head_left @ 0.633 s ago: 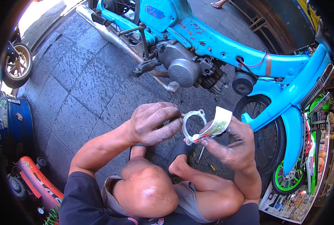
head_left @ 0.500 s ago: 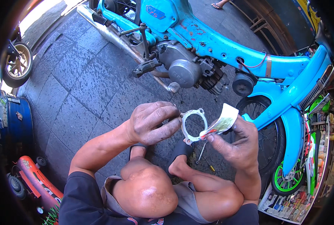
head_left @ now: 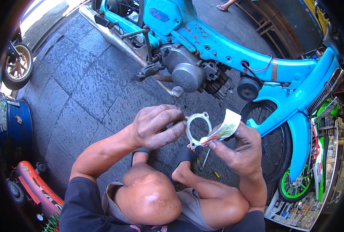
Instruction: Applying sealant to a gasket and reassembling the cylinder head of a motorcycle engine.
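Observation:
My left hand [head_left: 158, 125] pinches the side of a pale ring-shaped gasket or spacer [head_left: 190, 127] with small holed tabs, held upright above my knees. My right hand [head_left: 239, 152] grips a small, bent white packet [head_left: 228, 123] with green and red patches between thumb and fingers. The packet's lower end is against the ring's lower right side. Below the ring, a thin metal tool [head_left: 204, 160] and a small yellow-handled tool [head_left: 217, 174] lie on the floor.
A light-blue motorbike [head_left: 280, 69] with exposed engine [head_left: 187, 77] stands ahead. At left are a wheel [head_left: 19, 63], a blue drum [head_left: 15, 121] and a red compressor [head_left: 40, 185]. At right are a green-wheeled bike [head_left: 295, 181] and parts display [head_left: 326, 185]. Someone's sandalled foot [head_left: 222, 7] shows at the top.
My right hand with the packet shifts slightly right away from the ring, then comes back left against it. My left hand and the ring stay nearly still.

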`<act>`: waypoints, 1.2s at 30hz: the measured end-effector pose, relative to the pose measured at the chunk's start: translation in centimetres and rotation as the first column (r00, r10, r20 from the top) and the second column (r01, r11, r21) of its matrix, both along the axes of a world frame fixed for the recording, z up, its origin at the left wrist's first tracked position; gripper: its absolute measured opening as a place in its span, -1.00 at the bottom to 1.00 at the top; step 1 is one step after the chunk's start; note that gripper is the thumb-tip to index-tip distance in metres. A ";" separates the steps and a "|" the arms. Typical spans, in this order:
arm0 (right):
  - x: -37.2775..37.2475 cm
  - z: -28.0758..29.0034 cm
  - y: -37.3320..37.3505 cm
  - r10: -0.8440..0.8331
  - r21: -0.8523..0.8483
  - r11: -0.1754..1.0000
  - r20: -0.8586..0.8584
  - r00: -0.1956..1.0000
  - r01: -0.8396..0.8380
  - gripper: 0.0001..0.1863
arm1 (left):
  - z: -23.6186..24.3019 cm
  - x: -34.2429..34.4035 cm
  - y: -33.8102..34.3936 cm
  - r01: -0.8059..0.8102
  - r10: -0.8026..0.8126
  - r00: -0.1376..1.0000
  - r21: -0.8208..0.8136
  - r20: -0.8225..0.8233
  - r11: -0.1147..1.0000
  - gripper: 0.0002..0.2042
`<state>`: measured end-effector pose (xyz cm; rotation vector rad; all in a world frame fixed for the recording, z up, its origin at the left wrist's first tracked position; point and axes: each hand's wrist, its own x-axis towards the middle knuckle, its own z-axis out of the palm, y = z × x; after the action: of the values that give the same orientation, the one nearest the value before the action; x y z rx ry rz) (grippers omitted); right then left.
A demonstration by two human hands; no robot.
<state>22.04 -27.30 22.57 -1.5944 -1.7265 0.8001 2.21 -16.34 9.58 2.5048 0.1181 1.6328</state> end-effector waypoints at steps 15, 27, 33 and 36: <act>0.5 -0.8 0.1 -0.202 -0.017 0.979 0.002 0.979 0.202 -0.83 | -0.5 0.1 0.3 -0.023 0.024 0.999 -0.007 0.024 1.000 -0.80; 0.2 -2.5 2.1 -0.241 -0.023 0.969 -0.315 0.918 0.247 -0.82 | -0.1 1.3 -0.3 0.034 -0.036 0.995 0.025 0.093 0.999 -0.76; 6.3 -7.4 2.7 -0.281 -0.100 0.958 -0.500 0.819 0.268 -0.74 | -1.8 0.8 -0.7 -0.001 0.007 0.999 -0.130 0.040 0.992 -0.79; 9.8 -15.8 0.8 -0.522 -0.591 0.783 -0.455 0.721 0.194 -0.76 | -4.2 0.1 -1.6 -0.065 0.068 0.998 -0.206 0.007 0.976 -0.77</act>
<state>31.89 -26.46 6.73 -1.6757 -0.7155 1.4410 2.28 -17.97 5.34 2.3566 0.3541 1.5733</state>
